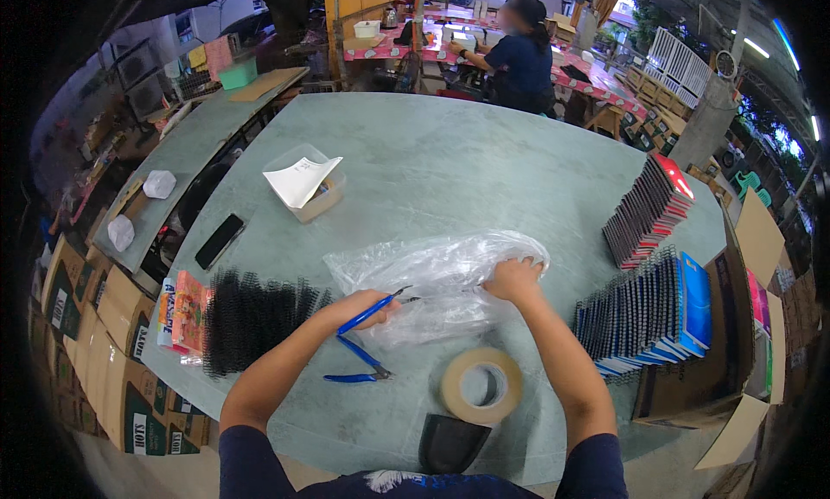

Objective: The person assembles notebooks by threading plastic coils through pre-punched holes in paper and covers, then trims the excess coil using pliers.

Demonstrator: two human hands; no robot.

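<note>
My left hand [370,309] is closed around blue-handled pliers [363,316], their dark tips pointing toward the middle of a clear plastic bag [432,261]. With its fingers pinched on the bag's right part is my right hand [516,278]. The crumpled bag lies across the table in front of me. Just below my left hand, a second pair of blue-handled pliers [361,361] rests on the table with its handles spread. A roll of tape [512,387] lies nearer to me, touching or close to a black pouch-like piece [451,445].
Black spiral binding coils [251,322] are heaped at left, beside colourful booklets [186,313] and a phone [220,241]. A plastic tub [324,201] holds papers. Spiral-bound blue notebooks [644,317] and red ones [653,209] stand stacked at right, by an open carton [700,369]. Another person [523,58] sits beyond.
</note>
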